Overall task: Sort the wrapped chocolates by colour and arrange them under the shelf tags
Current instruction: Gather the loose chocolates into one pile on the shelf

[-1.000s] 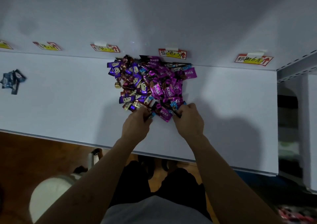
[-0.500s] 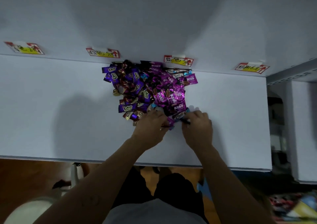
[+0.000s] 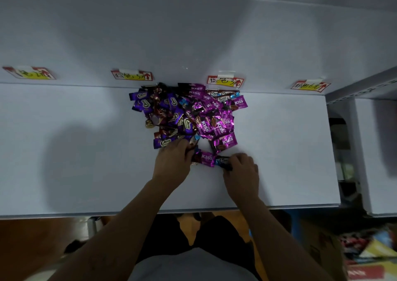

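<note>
Since the last frame the right hand [image 3: 240,173] has dragged a blue chocolate [image 3: 223,161] clear of the pile [image 3: 187,113] and is pinching it. A pink KISS chocolate [image 3: 207,158] lies between both hands. The left hand [image 3: 171,162] curls over wrappers at the pile's near edge, can't tell if it grips any. The pile sits on the shelf [image 3: 64,151] below 4 tags [image 3: 225,81].

Dim room, weak bluish light. White shelf board [image 3: 64,162] spanned most of view; soft grey shadow [image 3: 71,156] lay on its left part. White back panel [image 3: 193,33] rose directly behind shelf board. Grey rail [image 3: 361,83] ran from shelf board's right rear corner; second white unit [image 3: 378,151] stood just right of shelf board. Brown wooden floor [image 3: 32,242] showed below shelf board's front edge, metal leg [image 3: 92,227] there too. Blurred colourful packaging [image 3: 376,257] lay lower right of shelf board.
</note>
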Demonstrator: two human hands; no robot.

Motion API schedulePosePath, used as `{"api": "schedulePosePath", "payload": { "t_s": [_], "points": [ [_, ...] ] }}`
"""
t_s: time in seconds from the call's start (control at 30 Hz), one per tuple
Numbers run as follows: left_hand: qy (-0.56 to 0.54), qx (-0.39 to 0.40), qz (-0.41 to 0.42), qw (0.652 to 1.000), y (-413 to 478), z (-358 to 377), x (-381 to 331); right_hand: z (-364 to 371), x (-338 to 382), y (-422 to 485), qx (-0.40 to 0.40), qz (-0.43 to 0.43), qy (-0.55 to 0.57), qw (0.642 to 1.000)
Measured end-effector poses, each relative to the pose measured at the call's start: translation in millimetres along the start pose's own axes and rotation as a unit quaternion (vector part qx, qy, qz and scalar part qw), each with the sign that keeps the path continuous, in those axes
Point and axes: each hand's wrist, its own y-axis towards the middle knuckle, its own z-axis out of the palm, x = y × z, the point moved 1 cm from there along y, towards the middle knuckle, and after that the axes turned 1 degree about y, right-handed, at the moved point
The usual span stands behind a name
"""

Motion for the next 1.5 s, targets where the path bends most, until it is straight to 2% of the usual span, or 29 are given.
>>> {"api": "schedulePosePath", "payload": {
  "t_s": [0.17, 0.3, 0.4, 0.47, 0.57, 0.67, 0.83, 1.0, 1.17, 1.3, 1.37, 1.5],
  "points": [
    [0.011, -0.022, -0.025, 0.999, 3.5, -9.9, 12.8, -0.2, 6.7, 7.6, -0.006, 0.004, 0.017, 1.000],
    [-0.013, -0.017, -0.004, 1.000, 7.5, -4.5, 3.8, -1.3, 4.5, 6.8, 0.017, 0.053, 0.040, 0.998],
    [-0.020, -0.040, 0.017, 0.999, 15.2, -1.3, -3.7, -4.1, 2.6, 2.2, 0.042, 0.059, 0.046, 0.996],
    [-0.009, -0.065, 0.037, 0.997, 19.9, 0.0, -7.6, -8.5, 3.3, -0.4, 0.030, 0.058, 0.059, 0.996],
    [0.023, -0.106, 0.023, 0.994, 29.0, -2.9, -8.6, -21.4, 7.1, -0.4, 0.008, 0.074, 0.141, 0.987],
    [0.052, -0.132, -0.012, 0.990, 44.3, -15.0, -5.5, -37.7, 16.8, 11.1, 0.030, 0.085, 0.222, 0.971],
    [0.065, -0.089, -0.037, 0.993, 79.7, -28.2, -8.9, -54.0, 36.2, 37.8, 0.059, 0.060, 0.268, 0.960],
    [0.103, -0.030, -0.032, 0.994, 100.4, -26.4, -9.9, -56.6, 48.0, 46.9, 0.078, 0.021, 0.265, 0.961],
    [0.133, -0.050, 0.016, 0.990, 97.0, -30.1, -4.8, -43.1, 64.2, 46.5, 0.108, -0.033, 0.237, 0.965],
    [0.156, -0.065, 0.024, 0.985, 88.7, -31.2, 4.5, -28.1, 78.1, 46.1, 0.145, -0.077, 0.195, 0.967],
    [0.147, -0.054, 0.025, 0.987, 88.1, -32.0, 8.2, -23.8, 80.8, 49.1, 0.135, -0.090, 0.176, 0.971],
    [0.116, -0.042, 0.033, 0.992, 87.5, -35.3, 11.9, -22.7, 75.2, 57.9, 0.095, -0.061, 0.167, 0.980]
  ]
}}
